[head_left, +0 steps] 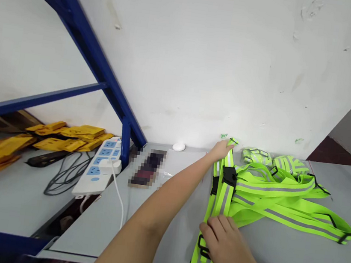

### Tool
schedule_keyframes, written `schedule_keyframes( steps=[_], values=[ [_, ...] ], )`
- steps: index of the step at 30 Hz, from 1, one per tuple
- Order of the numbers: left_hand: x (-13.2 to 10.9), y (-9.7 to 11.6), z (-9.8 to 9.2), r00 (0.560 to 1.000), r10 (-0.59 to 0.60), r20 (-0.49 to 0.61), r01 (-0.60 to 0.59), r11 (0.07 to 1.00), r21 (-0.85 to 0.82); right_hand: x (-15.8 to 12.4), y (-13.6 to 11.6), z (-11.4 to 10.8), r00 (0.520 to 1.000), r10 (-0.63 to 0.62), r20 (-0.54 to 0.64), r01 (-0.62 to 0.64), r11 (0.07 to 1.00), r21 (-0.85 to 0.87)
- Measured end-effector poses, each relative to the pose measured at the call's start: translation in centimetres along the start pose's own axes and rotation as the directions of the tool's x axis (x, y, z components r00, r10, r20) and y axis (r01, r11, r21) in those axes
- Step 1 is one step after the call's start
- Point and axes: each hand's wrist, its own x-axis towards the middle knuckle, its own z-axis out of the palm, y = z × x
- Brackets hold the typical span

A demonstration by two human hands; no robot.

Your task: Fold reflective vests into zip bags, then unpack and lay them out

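A neon-green reflective strap vest (270,200) with grey stripes and black buckles lies spread on the grey table (291,254). My left hand (222,150) reaches far forward and pinches the far end of a strap near the wall. My right hand (224,237) lies nearer me, fingers pressed down on the same strap band, which runs toward the table's front edge. Two folded green vests (271,160) sit behind it by the wall.
A white power strip (99,167) with cords lies at the left. Yellow flat pieces (48,136) pile on the neighbouring surface under a blue metal rack (99,69). A blurred dark object (147,169) and a small white round thing (179,146) sit near the wall.
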Motion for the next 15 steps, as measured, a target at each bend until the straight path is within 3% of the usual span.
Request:
schedule_keyframes(
  steps=[5, 10, 13, 15],
  values=[
    [-1.2, -0.2, 0.9, 0.997, -0.027, -0.075, 0.044, 0.970, 0.240, -0.7, -0.7, -0.3, 0.993, 0.108, 0.043, -0.109, 0.993, 0.038],
    [-3.6, 1.8, 1.1, 0.985, 0.018, -0.169, 0.053, 0.910, 0.411, -1.5, -1.4, -0.4, 0.979, 0.198, 0.049, -0.203, 0.972, 0.116],
    [-5.7, 3.4, 0.4, 0.976, 0.119, -0.180, -0.020, 0.881, 0.473, -2.3, -2.3, 1.4, 0.984, 0.177, 0.011, -0.177, 0.982, 0.070],
    [-7.5, 4.0, 0.3, 0.973, 0.207, -0.104, -0.132, 0.866, 0.483, -2.6, -2.7, 2.3, 0.990, 0.143, -0.005, -0.143, 0.989, 0.031]
  ],
)
